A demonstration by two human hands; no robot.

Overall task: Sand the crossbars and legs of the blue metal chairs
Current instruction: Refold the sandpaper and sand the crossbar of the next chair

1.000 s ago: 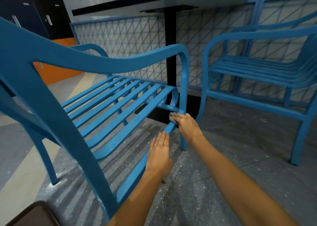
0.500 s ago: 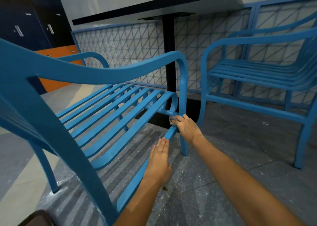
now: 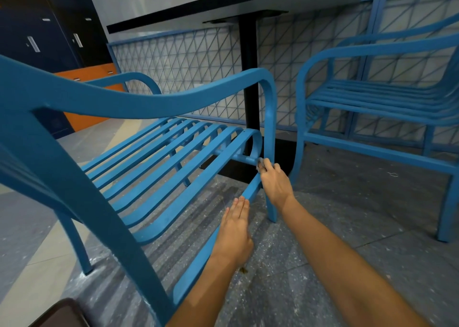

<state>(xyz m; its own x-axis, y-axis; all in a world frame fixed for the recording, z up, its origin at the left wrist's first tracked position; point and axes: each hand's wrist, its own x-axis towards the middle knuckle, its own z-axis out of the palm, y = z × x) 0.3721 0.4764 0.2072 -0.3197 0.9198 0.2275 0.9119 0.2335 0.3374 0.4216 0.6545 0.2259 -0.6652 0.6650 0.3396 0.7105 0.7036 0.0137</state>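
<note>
A blue metal chair [image 3: 159, 108] with a slatted seat fills the left and middle of the head view. Its side crossbar [image 3: 250, 189] runs low from the back leg to the front leg [image 3: 270, 133]. My right hand [image 3: 274, 185] pinches a small grey piece of sandpaper [image 3: 260, 164] against the joint where the front crossbar meets the front leg. My left hand [image 3: 234, 232] lies flat with straight fingers along the side crossbar, closer to me. A second blue chair [image 3: 377, 98] stands at the right.
A black table post [image 3: 248, 83] on a dark base stands just behind the near chair, under a tabletop. A blue lattice railing [image 3: 188, 61] closes off the back. The grey floor is speckled with dust. A dark object [image 3: 59, 314] pokes in at the bottom left corner.
My right hand with the sandpaper has slid a little up, from the crossbar end to the joint at the front leg. My left hand stays flat on the side crossbar.
</note>
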